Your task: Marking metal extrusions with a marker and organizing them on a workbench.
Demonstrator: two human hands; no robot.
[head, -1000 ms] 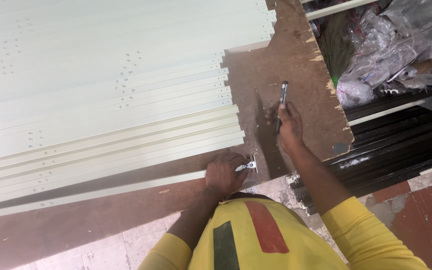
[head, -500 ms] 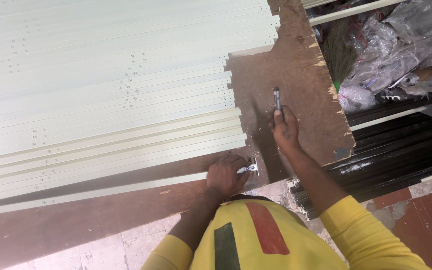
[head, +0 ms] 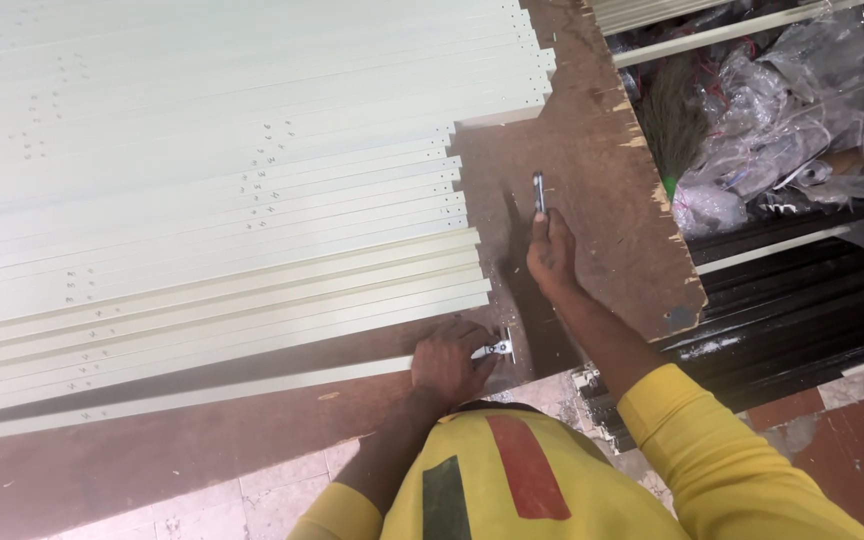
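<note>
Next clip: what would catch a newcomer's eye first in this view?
The big stack of pale green metal strips, punched with small holes, fills the upper left of the brown board. At the near strip's end the left hand presses down beside a small metal fitting, while the right hand grips a slim metal tool pointing away. Crumpled plastic bags pile up top right.

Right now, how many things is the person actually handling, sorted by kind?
Pale green strip, pressed under the left hand: 1
Small silver metal bracket, at that strip's end by the left hand: 1
Slim metal tool, gripped in the right hand: 1
Total: 3
</note>
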